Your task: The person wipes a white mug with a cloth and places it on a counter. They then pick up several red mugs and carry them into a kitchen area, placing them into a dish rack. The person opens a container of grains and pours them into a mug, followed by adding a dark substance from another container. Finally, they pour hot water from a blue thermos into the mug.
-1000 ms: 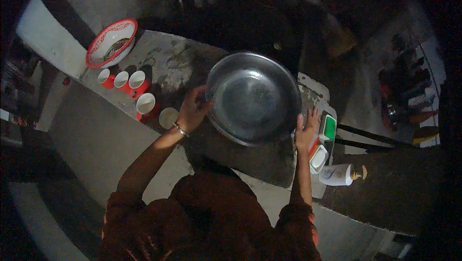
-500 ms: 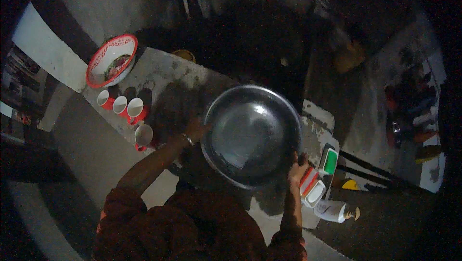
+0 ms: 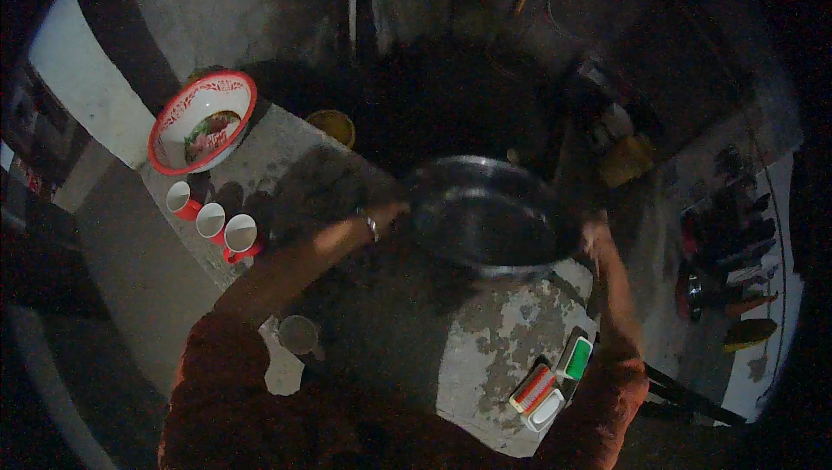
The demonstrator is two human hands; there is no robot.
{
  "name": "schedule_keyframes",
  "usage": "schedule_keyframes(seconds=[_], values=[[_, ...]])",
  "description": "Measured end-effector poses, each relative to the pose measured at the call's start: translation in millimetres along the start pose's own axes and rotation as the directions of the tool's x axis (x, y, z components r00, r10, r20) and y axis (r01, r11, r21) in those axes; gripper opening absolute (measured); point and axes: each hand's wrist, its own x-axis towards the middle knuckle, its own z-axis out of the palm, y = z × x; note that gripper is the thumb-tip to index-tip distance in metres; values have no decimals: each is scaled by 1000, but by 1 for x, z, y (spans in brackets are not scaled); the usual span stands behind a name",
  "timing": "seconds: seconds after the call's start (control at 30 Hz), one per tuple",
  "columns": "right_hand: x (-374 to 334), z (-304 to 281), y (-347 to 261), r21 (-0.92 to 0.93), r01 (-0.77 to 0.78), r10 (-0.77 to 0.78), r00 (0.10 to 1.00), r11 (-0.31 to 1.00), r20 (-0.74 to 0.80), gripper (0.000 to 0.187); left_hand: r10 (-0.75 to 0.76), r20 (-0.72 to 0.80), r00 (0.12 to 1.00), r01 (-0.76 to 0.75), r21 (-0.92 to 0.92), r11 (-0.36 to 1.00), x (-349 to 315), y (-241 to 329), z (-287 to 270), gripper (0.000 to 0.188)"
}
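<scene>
A large round metal basin (image 3: 490,223) is held up in front of me, tilted so that its opening looks like a flattened oval. My left hand (image 3: 388,217) grips its left rim, with a bracelet at the wrist. On the opposite rim, my right hand (image 3: 594,238) is closed, slightly blurred. The inside of the basin is dark, with a few shiny reflections, and I cannot tell whether it holds anything. Beneath and nearer to me lies a worn, patchy grey counter (image 3: 490,336).
To the left stand a red-rimmed enamel bowl (image 3: 245,115) with patterned insides and three red-and-white mugs (image 3: 241,234). Another mug (image 3: 299,334) sits in shadow nearer me. At right lie a green-topped box (image 3: 575,357), a red-striped item (image 3: 532,388) and a white dish (image 3: 544,410).
Both hands have carried the basin forward and a little to the right, tipping it from facing me to a flatter angle. The worn counter below it now shows. My right arm covers the pump bottle's place.
</scene>
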Motion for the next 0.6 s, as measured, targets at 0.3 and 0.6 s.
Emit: schedule_keyframes(seconds=[0.3,0.6], values=[[11,71,76,48,-26,35,981,998,-192,39,-39,-386,922,126,205,971,14,108,-31,54],[-24,67,117,128,29,3,970,991,-241,20,417,-505,756,-93,548,831,15,115,-46,66]])
